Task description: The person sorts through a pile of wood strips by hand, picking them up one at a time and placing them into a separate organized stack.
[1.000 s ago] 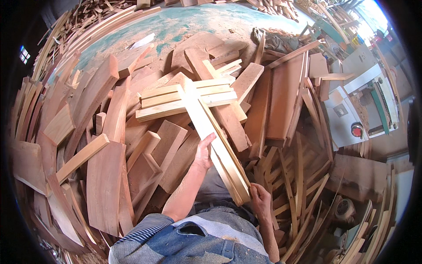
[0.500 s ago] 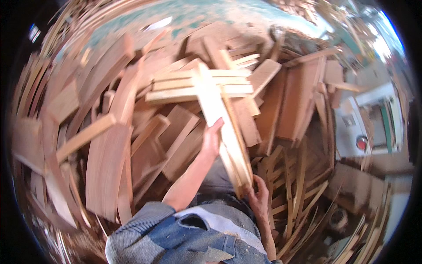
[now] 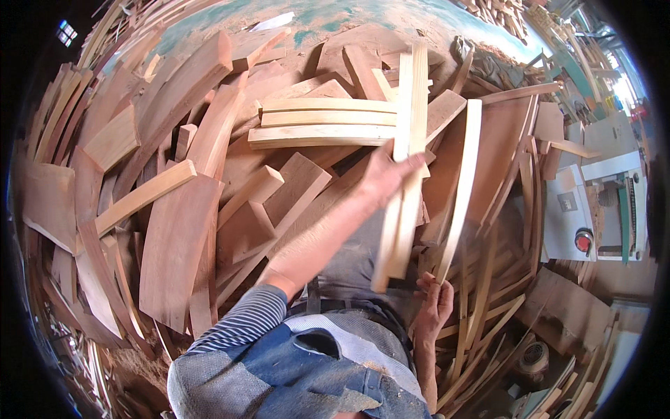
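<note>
A: Does anything bear a label around the stack of 3 pale strips [image 3: 324,133]?

B: Well to the right of that stack, the white machine [image 3: 555,227] carries a small grey label [image 3: 566,202] and a red button [image 3: 583,241]; the label's marks are too small to make out.

A: Which way do the held pieces point?

B: The left hand [image 3: 384,178] has at least 2 long strips [image 3: 419,105] at the stack's right end. Their long axis runs away from the person, far ends reaching beyond the stack and leaning slightly right, near ends on the person's side of it. The slim strip [image 3: 463,181] in the right hand [image 3: 434,304] is apart from them, further right of the stack, and points much the same way.

A: And their look?

B: Pale, creamy yellow wood, narrow and long; the slim strip shows a gentle bow. Redder brown boards [image 3: 181,251] lie left of the stack and nearer the person.

A: How is each grip?

B: The left hand is closed around its strips, thumb across their upper faces. The right pinches the slim strip's near end. Whether the long strips touch the stack cannot be told.
</note>
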`<state>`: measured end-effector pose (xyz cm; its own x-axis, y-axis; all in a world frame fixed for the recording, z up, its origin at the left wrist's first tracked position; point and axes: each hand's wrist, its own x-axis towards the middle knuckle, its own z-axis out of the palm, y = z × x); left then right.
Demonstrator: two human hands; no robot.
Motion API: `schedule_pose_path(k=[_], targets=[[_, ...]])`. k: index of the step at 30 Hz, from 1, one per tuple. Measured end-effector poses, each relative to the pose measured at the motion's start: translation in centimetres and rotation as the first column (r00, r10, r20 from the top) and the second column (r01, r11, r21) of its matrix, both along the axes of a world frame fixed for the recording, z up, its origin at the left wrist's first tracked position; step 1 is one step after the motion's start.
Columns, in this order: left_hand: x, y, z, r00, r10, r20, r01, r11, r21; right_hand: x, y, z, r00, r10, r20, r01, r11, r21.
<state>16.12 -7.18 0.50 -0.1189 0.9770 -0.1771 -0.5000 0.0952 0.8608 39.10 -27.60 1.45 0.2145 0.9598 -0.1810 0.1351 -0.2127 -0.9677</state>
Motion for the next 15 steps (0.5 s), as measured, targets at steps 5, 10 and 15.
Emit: schedule_pose_path(k=[5, 10, 15], targets=[[-11.1, 5.8, 3.1, 0.554, -0.086, -0.828, 0.168, 0.986, 0.011, 3.1, -0.8, -1.2, 0.992, -0.074, 0.106, 0.076, 0.997, -0.016], [-15.9, 11.0, 4.2, -0.085, -0.067, -0.994, 0.260, 0.962, -0.087, 5.3, -2.1, -3.1, 0.986, -0.133, 0.104, 0.140, 0.988, -0.060], [-19.1, 15.5, 0.0, -0.298, -0.094, -0.950, 0.373, 0.905, -0.206, 6.0, -2.3, -3.2, 0.966, -0.141, 0.217, 0.161, 0.984, -0.076]])
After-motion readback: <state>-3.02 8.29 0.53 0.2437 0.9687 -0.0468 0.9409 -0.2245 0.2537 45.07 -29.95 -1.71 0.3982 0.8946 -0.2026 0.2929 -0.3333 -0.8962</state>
